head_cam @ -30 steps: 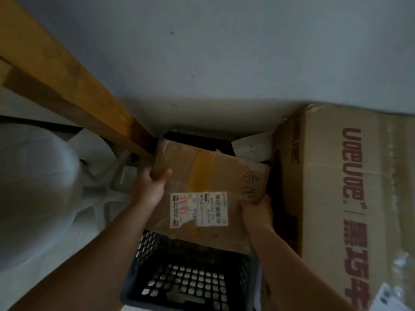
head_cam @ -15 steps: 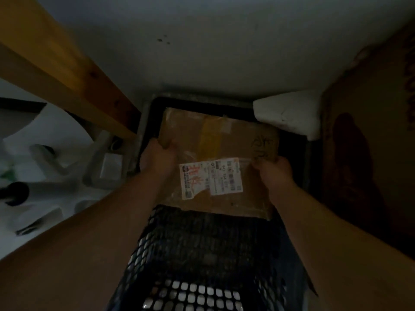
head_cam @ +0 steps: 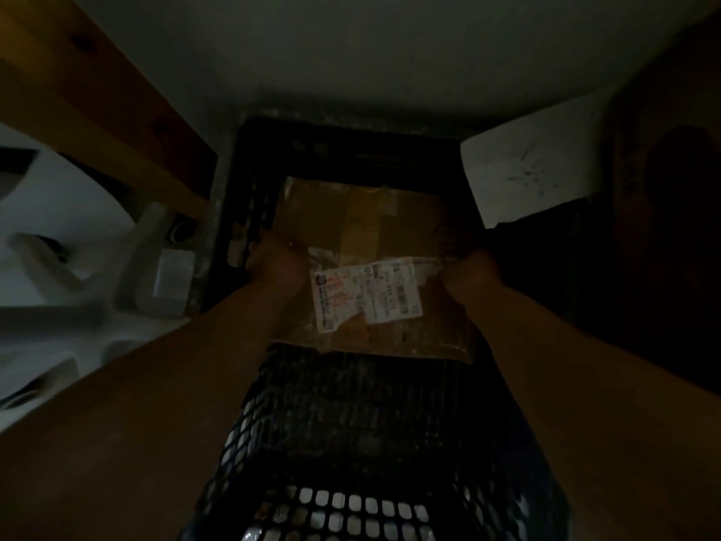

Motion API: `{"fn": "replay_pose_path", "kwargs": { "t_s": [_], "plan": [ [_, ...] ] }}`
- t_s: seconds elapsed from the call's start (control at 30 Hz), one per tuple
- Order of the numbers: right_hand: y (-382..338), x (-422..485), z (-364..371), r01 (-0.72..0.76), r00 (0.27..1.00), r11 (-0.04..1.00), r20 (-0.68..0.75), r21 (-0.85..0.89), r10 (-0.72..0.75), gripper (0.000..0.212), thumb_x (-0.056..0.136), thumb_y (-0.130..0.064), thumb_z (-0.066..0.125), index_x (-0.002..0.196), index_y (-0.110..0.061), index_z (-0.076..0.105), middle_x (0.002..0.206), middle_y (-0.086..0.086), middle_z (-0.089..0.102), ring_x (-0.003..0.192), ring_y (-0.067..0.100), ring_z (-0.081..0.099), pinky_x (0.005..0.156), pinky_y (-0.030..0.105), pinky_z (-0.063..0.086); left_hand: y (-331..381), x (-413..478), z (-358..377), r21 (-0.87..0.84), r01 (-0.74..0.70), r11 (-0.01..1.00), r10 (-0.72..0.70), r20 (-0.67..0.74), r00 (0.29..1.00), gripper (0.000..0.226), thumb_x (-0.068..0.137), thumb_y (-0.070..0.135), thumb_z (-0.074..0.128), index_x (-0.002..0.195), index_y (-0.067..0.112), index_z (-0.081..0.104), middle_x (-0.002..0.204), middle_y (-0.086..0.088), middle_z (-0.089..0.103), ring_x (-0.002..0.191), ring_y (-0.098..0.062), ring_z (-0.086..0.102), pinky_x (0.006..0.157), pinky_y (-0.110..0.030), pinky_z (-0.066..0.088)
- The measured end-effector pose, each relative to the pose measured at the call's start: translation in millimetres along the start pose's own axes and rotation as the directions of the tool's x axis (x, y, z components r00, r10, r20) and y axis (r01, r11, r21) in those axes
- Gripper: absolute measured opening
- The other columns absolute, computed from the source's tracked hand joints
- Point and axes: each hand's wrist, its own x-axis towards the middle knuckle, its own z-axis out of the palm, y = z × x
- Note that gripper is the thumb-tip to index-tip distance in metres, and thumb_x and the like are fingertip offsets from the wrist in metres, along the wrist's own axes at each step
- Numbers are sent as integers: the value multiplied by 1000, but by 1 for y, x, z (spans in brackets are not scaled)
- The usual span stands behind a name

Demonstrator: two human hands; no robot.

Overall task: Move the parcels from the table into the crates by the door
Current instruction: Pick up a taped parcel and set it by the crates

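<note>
The black crate point(head_cam: 351, 431) stands against the wall point(head_cam: 390, 52), and the only thing I can see in it is the brown cardboard parcel point(head_cam: 363, 224). It lies flat at the far end, below the rim, with its white shipping label point(head_cam: 366, 294) facing up. My left hand point(head_cam: 275, 263) grips its left edge and my right hand point(head_cam: 470, 273) grips its right edge, so both are closed on the cardboard. I cannot tell whether the parcel already rests on the crate floor.

A white packet point(head_cam: 526, 177) lies over the crate's far right corner, and I cannot tell if it is inside or only leaning on the rim. The scene is very dark. My fingertips are lost behind the parcel's edges, the label's print is unreadable, and the near crate floor is hidden by the mesh wall and my forearms. The big carton point(head_cam: 671, 197) on the right is only a shadowed shape. The wooden beam point(head_cam: 97, 83) and the white chair base point(head_cam: 156, 275) are cut off on the left.

A second ago I held the parcel above the rim and the carton's red lettering was legible. Half a second ago the parcel was partway down. Now it sits deeper, my arms reach farther in, and the picture has darkened.
</note>
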Motion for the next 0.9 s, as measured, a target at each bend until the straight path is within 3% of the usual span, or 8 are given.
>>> {"fn": "replay_pose_path", "kwargs": {
  "t_s": [0.17, 0.27, 0.37, 0.43, 0.53, 0.67, 0.77, 0.9],
  "plan": [
    [-3, -43, 8, 21, 995, 1000, 97, 7, -21, 44, 99, -12, 43, 137, 9, 37, 139, 23, 45, 123, 32, 47, 99, 31, 36, 14, -44, -14, -81, -5, 997, 0, -62, 998, 35, 98, 16, 47, 120, -10, 55, 124, -27, 55, 111, -40, 54, 88, -39, 46],
    [-7, -82, -3, 30, 991, 994, 126, 105, -43, 45, 97, -13, 47, 136, 7, 39, 134, 20, 48, 114, 31, 49, 103, 37, 39, 37, -88, -42, -115, 27, 993, -29, -10, 1000, 32, 98, 16, 44, 114, -9, 58, 122, -25, 57, 108, -37, 55, 80, -33, 44],
    [-25, -134, -34, 27, 989, 985, 137, 171, -51, 35, 99, -8, 42, 131, 7, 43, 132, 24, 50, 99, 23, 50, 90, 26, 41, 65, -136, -86, -143, 64, 988, -65, -3, 998, 32, 99, 18, 42, 122, 2, 58, 128, -18, 56, 103, -29, 55, 75, -23, 34],
    [-41, -168, -61, -7, 993, 964, 112, 265, -23, 36, 99, -9, 42, 133, 1, 44, 133, 20, 50, 94, 18, 52, 79, 22, 41, 81, -165, -118, -186, 74, 980, -78, -17, 997, 32, 99, 22, 44, 123, 7, 58, 129, -16, 58, 100, -26, 56, 76, -27, 40],
    [-62, -225, -108, 7, 991, 963, 126, 268, -42, 51, 98, -17, 46, 147, -11, 32, 143, 12, 44, 121, 27, 49, 87, 28, 42, 103, -216, -166, -267, 88, 960, -100, -30, 995, 41, 98, 26, 46, 136, 10, 50, 136, -14, 53, 120, -32, 52, 92, -35, 42],
    [-81, -304, -170, 86, 987, 940, 101, 331, -125, 56, 99, -22, 50, 150, -14, 28, 147, 7, 39, 116, 23, 48, 83, 26, 35, 122, -293, -226, -366, 40, 930, -56, -34, 998, 42, 99, 27, 46, 135, 6, 51, 130, -15, 56, 111, -33, 56, 81, -37, 46],
    [-90, -362, -212, 134, 988, 898, 13, 420, -154, 51, 97, -19, 52, 146, -13, 36, 146, 8, 40, 130, 26, 42, 94, 28, 35, 134, -352, -268, -450, -5, 893, -15, -42, 999, 43, 99, 27, 48, 137, 7, 49, 135, -14, 54, 114, -32, 55, 88, -37, 46],
    [-95, -441, -253, 213, 976, 805, -88, 554, -198, 37, 93, -18, 57, 130, -18, 52, 124, 6, 54, 103, 21, 56, 76, 24, 42, 148, -422, -330, -537, -138, 832, 118, -72, 990, 31, 98, 20, 49, 126, 7, 56, 129, -9, 55, 116, -27, 51, 89, -31, 38]
  ]
}}
